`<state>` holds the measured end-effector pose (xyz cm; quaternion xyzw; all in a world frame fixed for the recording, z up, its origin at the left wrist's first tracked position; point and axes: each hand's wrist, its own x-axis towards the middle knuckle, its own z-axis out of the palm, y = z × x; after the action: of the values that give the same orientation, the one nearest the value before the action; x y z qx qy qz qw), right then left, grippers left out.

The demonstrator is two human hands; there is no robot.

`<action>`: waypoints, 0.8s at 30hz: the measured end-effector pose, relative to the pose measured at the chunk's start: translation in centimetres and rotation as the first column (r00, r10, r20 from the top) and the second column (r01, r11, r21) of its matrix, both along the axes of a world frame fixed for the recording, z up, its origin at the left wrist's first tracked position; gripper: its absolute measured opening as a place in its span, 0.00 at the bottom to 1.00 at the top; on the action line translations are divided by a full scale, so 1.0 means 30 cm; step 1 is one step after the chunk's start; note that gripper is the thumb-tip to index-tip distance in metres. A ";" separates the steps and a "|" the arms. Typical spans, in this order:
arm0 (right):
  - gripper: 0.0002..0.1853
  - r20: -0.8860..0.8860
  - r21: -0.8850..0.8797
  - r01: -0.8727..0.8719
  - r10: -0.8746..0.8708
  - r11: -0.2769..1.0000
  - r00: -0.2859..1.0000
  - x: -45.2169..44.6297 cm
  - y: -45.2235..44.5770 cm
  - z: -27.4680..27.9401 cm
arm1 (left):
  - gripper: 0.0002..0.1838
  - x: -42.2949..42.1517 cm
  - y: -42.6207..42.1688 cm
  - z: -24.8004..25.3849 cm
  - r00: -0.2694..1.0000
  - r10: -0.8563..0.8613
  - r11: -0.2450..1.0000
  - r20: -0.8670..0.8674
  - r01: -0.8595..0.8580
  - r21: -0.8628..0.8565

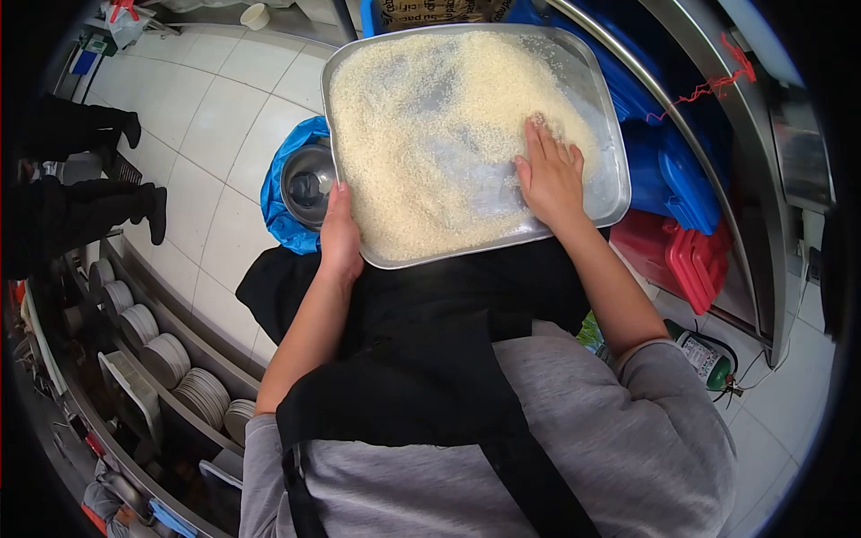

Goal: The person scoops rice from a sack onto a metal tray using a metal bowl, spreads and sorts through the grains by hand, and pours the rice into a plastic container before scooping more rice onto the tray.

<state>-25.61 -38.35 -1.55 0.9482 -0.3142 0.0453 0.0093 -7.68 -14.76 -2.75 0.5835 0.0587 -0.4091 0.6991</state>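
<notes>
A shallow metal tray (613, 170) lies across my lap with loose pale rice grains (386, 152) spread over it. The rice is heaped at the upper right, and bare metal shows through in the middle and lower right. My left hand (341, 235) grips the tray's left edge near the lower corner, thumb over the rim. On the right side of the tray, my right hand (552, 177) lies palm down with fingers stretched out and apart, its fingertips touching the rice heap.
Left of the tray, a metal bowl (308, 186) sits in a blue plastic bag (280, 215). Blue bins (677, 179) and a red bin (673, 260) stand at the right. Stacked plates (164, 360) fill a shelf at lower left. Other people's legs (99, 208) are at far left.
</notes>
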 end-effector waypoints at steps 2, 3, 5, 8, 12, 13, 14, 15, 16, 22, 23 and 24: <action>0.29 0.041 0.096 -0.031 0.028 0.995 0.999 0.049 0.027 0.053 | 0.30 -0.001 0.001 0.004 1.000 -0.002 1.000 -0.001 0.002 0.000; 0.29 0.085 0.187 -0.065 0.049 0.980 0.995 0.072 0.042 0.069 | 0.30 0.001 -0.002 0.006 1.000 -0.006 1.000 -0.002 0.006 -0.003; 0.29 0.091 0.130 -0.074 0.063 0.989 0.994 0.132 0.013 0.050 | 0.30 0.004 0.001 -0.003 1.000 -0.013 1.000 0.006 0.013 0.005; 0.30 0.085 0.023 -0.135 0.132 0.991 0.988 0.215 -0.028 -0.042 | 0.30 0.004 0.004 -0.020 1.000 -0.017 0.999 0.023 0.016 0.028; 0.31 0.011 0.174 -0.310 0.313 0.935 0.950 0.247 0.079 -0.059 | 0.30 -0.001 -0.002 0.008 0.999 -0.011 0.998 0.037 0.009 0.055; 0.31 0.011 0.174 -0.310 0.313 0.934 0.950 0.235 0.119 -0.052 | 0.30 -0.001 -0.001 0.007 0.999 -0.010 0.998 0.037 0.008 0.056; 0.31 0.005 0.220 -0.391 0.399 0.894 0.917 0.219 0.158 -0.043 | 0.30 -0.002 -0.002 0.006 1.000 -0.002 0.998 0.026 0.000 0.057; 0.31 0.003 0.266 -0.465 0.481 0.845 0.877 0.212 0.175 -0.038 | 0.30 -0.002 -0.003 0.006 1.000 0.006 0.998 0.016 -0.007 0.059; 0.31 0.004 0.265 -0.464 0.481 0.845 0.877 0.218 0.166 -0.036 | 0.30 -0.001 -0.004 0.006 1.000 0.005 0.998 0.016 -0.006 0.058; 0.31 -0.046 0.073 -0.078 0.082 0.994 0.996 0.338 -0.075 -0.027 | 0.29 -0.006 -0.006 0.010 0.999 -0.001 0.997 0.034 -0.001 0.073; 0.31 -0.044 0.071 -0.072 0.075 0.995 0.996 0.342 -0.073 -0.041 | 0.29 -0.001 0.000 -0.007 0.999 -0.020 0.998 0.046 0.017 0.067; 0.31 -0.046 0.102 -0.106 0.112 0.989 0.993 0.361 -0.049 -0.043 | 0.29 0.003 0.001 -0.015 0.998 -0.039 0.998 0.058 0.036 0.061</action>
<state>-14.79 -39.82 -2.85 0.9641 -0.2634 0.0054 -0.0323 -7.59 -14.73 -3.19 0.6170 0.0393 -0.4027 0.6750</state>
